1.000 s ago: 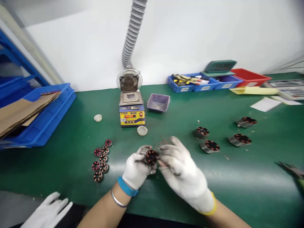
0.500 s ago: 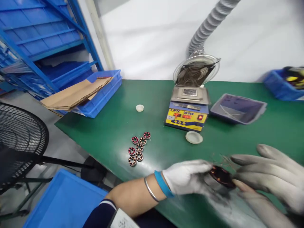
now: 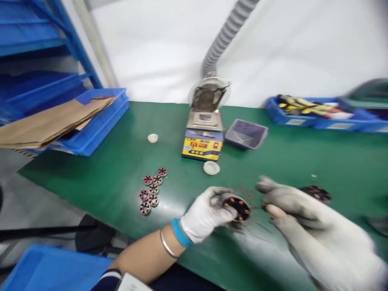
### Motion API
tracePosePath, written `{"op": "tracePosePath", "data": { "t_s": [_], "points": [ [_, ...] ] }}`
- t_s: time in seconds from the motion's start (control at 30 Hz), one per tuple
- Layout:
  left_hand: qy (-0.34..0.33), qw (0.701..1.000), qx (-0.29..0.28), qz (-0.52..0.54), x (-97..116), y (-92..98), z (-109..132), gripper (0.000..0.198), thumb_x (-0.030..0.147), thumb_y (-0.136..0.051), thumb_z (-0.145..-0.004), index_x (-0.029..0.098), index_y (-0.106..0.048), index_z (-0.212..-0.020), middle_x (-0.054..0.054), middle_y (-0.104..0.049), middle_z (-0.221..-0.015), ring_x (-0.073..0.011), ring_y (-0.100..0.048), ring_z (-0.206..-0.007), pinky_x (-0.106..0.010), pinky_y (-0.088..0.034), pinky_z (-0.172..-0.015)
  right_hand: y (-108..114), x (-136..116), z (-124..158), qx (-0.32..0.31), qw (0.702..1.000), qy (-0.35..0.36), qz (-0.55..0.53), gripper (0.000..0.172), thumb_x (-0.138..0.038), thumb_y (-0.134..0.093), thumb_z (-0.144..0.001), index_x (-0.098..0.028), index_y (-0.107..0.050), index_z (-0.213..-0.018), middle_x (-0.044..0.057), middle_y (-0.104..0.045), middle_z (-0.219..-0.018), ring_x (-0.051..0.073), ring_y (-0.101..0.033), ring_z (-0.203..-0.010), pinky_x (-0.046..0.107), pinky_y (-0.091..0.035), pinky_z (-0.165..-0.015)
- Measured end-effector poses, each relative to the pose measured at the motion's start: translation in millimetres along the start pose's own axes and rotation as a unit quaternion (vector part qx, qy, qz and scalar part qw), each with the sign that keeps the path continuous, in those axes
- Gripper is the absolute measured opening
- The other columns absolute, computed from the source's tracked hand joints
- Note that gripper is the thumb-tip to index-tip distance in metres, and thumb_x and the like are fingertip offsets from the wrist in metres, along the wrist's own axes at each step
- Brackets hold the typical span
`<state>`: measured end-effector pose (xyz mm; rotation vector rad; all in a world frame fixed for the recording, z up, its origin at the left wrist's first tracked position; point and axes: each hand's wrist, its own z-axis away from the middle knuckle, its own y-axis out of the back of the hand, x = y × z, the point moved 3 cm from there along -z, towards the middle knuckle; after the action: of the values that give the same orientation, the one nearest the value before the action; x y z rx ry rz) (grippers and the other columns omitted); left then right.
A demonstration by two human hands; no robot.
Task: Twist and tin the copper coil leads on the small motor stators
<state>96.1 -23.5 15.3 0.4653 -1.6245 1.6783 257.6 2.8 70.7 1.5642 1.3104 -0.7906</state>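
Note:
My left hand (image 3: 209, 210), in a white glove, is closed round a motor stator (image 3: 238, 208), a ring with copper-coloured windings inside, tilted toward the right. Thin loose wires stick out around it, blurred. To its right my gloved right hand (image 3: 291, 214) has thumb and fingers pinched together. A thin dark wire (image 3: 256, 207) runs from the stator to those fingertips. Behind the right hand a second large stator (image 3: 317, 193) lies partly hidden on the green table (image 3: 121, 169). Several small stators (image 3: 153, 188) with red or copper windings lie grouped on the left.
A yellow-and-blue heating plate (image 3: 202, 141) with red digits stands at the back, below a grey hose (image 3: 227, 36). Near it are a purple tray (image 3: 247, 135), a round lid (image 3: 211, 168) and a small white cup (image 3: 152, 138). Blue bins (image 3: 291, 119) stand back right; cardboard lies on a blue crate (image 3: 103, 129).
My view has swung to the right. The right hand has gone from spread fingers beside the stator to a pinch a little apart from it. The left hand still holds the stator.

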Motion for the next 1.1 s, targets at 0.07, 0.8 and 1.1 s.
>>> {"op": "tracePosePath", "data": {
  "t_s": [0.07,0.8,1.1],
  "points": [
    [-0.02,0.999,0.023,-0.031,1,-0.4,1,0.067,0.046,-0.09,-0.049,0.017,-0.055,-0.098,-0.003,-0.064,-0.09,-0.0105,-0.061,-0.063,-0.023,-0.051,-0.06,-4,14,8,0.045,0.985,-0.12,-0.119,0.024,-0.047,-0.078,-0.067,-0.026,-0.068,-0.072,0.006,-0.069,-0.082,0.028,-0.067,-0.093,0.044,-0.054,-0.085],
    [0.201,0.975,-0.021,-0.095,-24,-0.5,-1,0.081,0.094,-0.036,-0.061,0.015,-0.054,-0.063,0.002,-0.044,-0.035,-0.0046,-0.025,-0.025,-0.022,-0.011,-0.031,-30,-15,-26,-0.232,0.972,-0.003,0.035,0.017,-0.028,-0.057,-0.08,-0.018,-0.057,-0.066,0.006,-0.066,-0.083,0.022,-0.062,-0.09,0.032,-0.051,-0.074],
    [0.047,0.978,0.203,-0.016,-13,13.4,-6,0.065,0.083,-0.056,-0.062,0.019,-0.047,-0.063,0.005,-0.049,-0.048,-0.0061,-0.038,-0.038,-0.021,-0.025,-0.038,-20,-40,17,-0.082,0.887,0.367,0.27,0.018,-0.018,-0.064,-0.08,-0.021,-0.063,-0.097,0.004,-0.069,-0.088,0.026,-0.063,-0.1,0.059,-0.033,-0.108]
  ]
}}
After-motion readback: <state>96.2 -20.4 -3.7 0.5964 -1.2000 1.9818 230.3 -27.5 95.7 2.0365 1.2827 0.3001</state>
